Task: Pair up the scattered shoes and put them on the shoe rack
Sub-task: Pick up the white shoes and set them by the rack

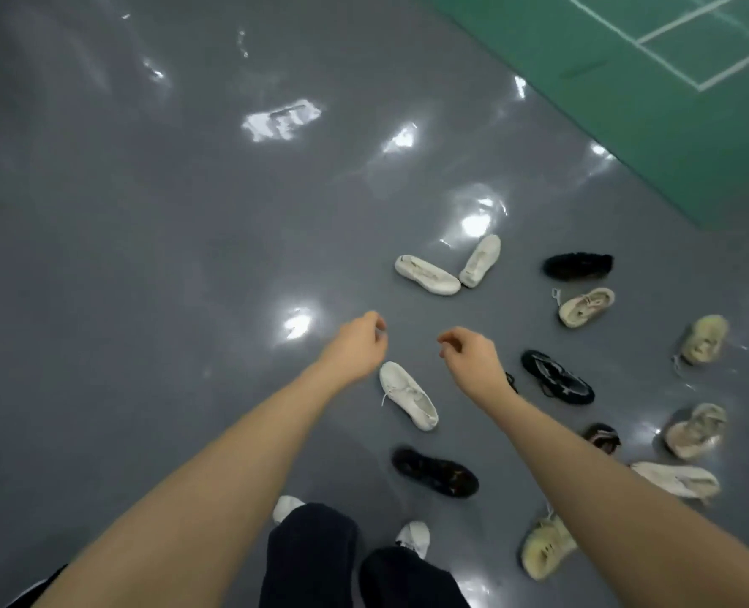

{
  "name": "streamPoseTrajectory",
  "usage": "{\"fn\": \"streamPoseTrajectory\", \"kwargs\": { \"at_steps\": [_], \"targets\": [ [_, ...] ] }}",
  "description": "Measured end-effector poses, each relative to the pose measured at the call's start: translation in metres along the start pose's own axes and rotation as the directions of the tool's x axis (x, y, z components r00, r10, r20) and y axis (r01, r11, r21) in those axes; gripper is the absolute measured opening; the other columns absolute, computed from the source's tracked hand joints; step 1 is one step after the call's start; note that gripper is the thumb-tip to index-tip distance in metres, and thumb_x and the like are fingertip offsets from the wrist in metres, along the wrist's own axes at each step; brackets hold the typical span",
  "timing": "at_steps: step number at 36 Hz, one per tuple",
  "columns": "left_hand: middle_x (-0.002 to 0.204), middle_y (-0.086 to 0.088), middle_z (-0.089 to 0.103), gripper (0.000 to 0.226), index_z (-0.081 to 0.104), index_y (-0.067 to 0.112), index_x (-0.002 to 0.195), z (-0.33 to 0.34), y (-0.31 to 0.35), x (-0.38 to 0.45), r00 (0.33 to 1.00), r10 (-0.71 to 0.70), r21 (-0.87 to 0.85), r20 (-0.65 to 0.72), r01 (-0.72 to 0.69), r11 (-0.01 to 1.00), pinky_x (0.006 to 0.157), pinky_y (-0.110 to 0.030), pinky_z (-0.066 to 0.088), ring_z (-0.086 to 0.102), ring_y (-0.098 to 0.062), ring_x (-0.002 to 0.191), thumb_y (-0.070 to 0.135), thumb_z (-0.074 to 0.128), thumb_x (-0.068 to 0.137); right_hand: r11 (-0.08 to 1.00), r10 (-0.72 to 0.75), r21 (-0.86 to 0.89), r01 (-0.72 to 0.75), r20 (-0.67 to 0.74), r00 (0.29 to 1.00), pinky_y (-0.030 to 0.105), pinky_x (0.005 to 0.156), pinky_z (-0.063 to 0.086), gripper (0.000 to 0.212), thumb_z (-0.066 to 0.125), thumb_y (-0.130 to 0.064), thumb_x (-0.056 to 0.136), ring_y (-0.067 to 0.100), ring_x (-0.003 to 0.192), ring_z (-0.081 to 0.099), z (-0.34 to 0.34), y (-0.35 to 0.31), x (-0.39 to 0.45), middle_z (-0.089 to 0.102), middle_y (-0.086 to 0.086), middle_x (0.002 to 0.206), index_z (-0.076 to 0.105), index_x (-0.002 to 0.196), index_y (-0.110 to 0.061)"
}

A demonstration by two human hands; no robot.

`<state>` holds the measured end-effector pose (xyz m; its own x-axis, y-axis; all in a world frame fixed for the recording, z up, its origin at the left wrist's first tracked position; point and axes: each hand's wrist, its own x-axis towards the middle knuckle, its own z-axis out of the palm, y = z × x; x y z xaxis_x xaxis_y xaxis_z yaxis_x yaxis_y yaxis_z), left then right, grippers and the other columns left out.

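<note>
Hands (357,340) (467,348) loosely curled, empty, we hover over scattered shoes (407,394); lookalike pale ones risk mismatched pairs.

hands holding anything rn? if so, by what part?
Nothing held. Left hand and right hand hang loosely curled, empty, above the white shoe on the floor.

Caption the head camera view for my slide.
Empty left hand and right hand reach over scattered shoes on grey floor.
</note>
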<state>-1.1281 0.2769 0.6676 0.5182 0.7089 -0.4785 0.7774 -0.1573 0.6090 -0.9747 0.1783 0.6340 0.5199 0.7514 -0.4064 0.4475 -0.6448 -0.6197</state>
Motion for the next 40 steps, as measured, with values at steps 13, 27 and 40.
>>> {"fn": "streamPoseTrajectory", "kwargs": {
  "at_steps": [13, 27, 40],
  "targets": [
    [0.116, -0.008, 0.061, 0.029, 0.052, 0.01, 0.121, 0.113, 0.063, 0.083, 0.971, 0.101, 0.211, 0.215, -0.147, 0.966, 0.087, -0.035, 0.048, 0.057, -0.026, 0.104, 0.019, 0.04, 0.096, 0.966, 0.255, 0.07, -0.248, -0.121, 0.959, 0.035, 0.072, 0.052, 0.024, 0.047, -0.018, 0.09, 0.024, 0.078, 0.063, -0.053, 0.128, 0.028, 0.07, 0.006, 0.088, 0.065, 0.105, -0.016],
    [0.119, -0.008, 0.058, 0.031, 0.05, 0.009, 0.122, 0.17, -0.011, 0.21, 0.939, 0.073, 0.283, 0.335, -0.174, 0.943, 0.092, -0.04, 0.047, 0.054, -0.025, 0.109, 0.016, 0.038, 0.094, 0.912, 0.384, 0.173, -0.371, -0.048, 0.922, 0.037, 0.086, 0.049, 0.023, 0.05, -0.023, 0.092, 0.021, 0.096, 0.059, 0.042, 0.182, 0.128, 0.066, 0.002, 0.099, 0.063, 0.108, -0.013],
    [0.123, -0.008, 0.056, 0.033, 0.046, 0.011, 0.127, 0.287, -0.157, 0.282, 0.928, -0.065, 0.298, 0.367, -0.051, 0.953, 0.086, -0.038, 0.047, 0.054, -0.026, 0.109, 0.019, 0.041, 0.095, 0.895, 0.427, 0.098, -0.436, 0.104, 0.898, 0.038, 0.087, 0.049, 0.023, 0.051, -0.03, 0.093, 0.02, 0.097, 0.06, 0.198, 0.295, 0.202, 0.065, 0.002, 0.1, 0.063, 0.102, -0.013]
  ]
}}
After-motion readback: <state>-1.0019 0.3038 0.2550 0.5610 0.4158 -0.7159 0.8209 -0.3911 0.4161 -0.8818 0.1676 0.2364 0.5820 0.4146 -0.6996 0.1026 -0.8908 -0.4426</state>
